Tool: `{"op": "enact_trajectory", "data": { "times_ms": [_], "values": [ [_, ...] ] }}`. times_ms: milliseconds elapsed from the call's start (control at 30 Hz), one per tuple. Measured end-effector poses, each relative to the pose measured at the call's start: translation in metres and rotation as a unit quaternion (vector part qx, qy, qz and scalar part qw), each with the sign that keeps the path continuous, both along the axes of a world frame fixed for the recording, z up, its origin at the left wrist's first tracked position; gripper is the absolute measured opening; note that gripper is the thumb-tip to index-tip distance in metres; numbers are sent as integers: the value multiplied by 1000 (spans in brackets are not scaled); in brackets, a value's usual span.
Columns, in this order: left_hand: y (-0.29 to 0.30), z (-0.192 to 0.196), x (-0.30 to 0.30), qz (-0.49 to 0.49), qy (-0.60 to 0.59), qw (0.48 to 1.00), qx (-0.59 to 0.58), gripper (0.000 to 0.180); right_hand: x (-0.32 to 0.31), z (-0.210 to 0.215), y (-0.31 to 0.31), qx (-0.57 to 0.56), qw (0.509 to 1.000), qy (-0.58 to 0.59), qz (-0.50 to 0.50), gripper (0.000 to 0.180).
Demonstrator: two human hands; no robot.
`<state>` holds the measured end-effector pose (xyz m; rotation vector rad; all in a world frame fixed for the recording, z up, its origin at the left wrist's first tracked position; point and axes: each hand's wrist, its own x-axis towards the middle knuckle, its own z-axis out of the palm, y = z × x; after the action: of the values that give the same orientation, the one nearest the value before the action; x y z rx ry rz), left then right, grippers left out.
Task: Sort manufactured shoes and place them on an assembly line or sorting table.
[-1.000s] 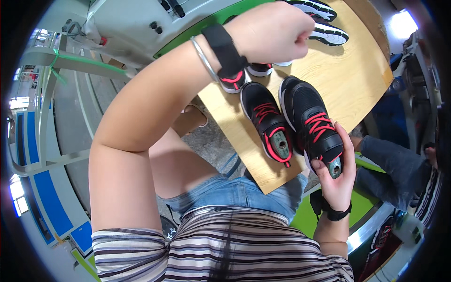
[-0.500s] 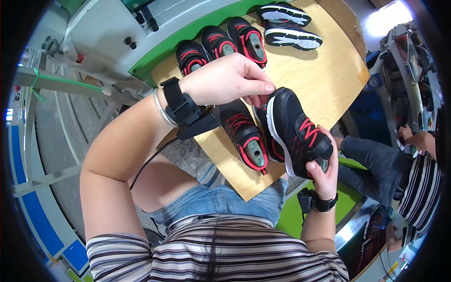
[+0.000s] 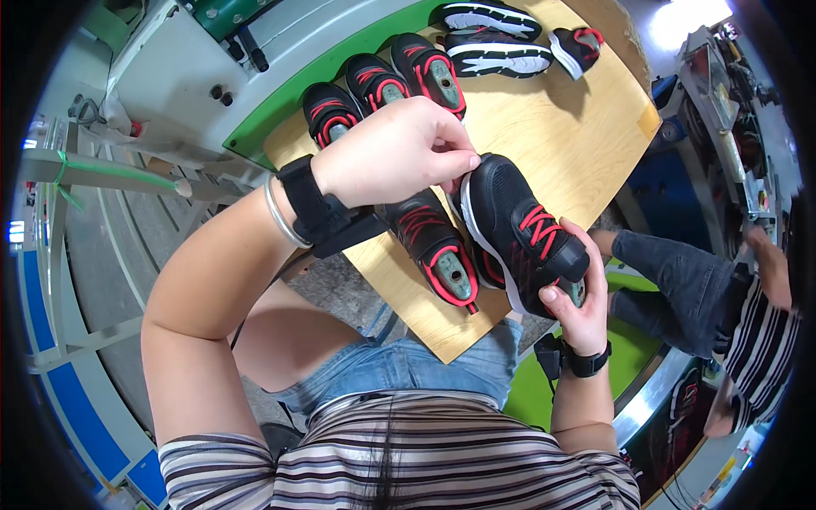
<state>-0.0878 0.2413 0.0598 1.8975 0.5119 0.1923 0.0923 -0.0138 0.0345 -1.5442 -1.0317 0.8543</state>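
Note:
A black sneaker with red laces (image 3: 524, 229) is held tilted above the near corner of the wooden table (image 3: 586, 144). My right hand (image 3: 578, 302) grips its heel end from below. My left hand (image 3: 399, 153) pinches the sneaker's toe end with fingers and thumb. A second black and red sneaker (image 3: 433, 242) lies on the table just left of the held one, under my left wrist, which wears a black strap and a metal bangle.
Three more black and red sneakers (image 3: 382, 81) stand in a row at the table's far left edge. Another pair (image 3: 489, 30) and a loose red-lined piece (image 3: 578, 47) lie at the far end. A seated person in a striped shirt (image 3: 756, 340) is at the right.
My left hand came down from the far side of the table and now pinches the toe of the sneaker that my right hand holds. The view has shifted, showing more shoes.

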Motion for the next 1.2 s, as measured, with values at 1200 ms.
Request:
{"op": "enact_trajectory", "data": {
  "times_ms": [1200],
  "values": [
    [-84,-5,-3,67,-156,976,-137,50,13,-31,-30,47,985,153,-64,97]
  ]
}}
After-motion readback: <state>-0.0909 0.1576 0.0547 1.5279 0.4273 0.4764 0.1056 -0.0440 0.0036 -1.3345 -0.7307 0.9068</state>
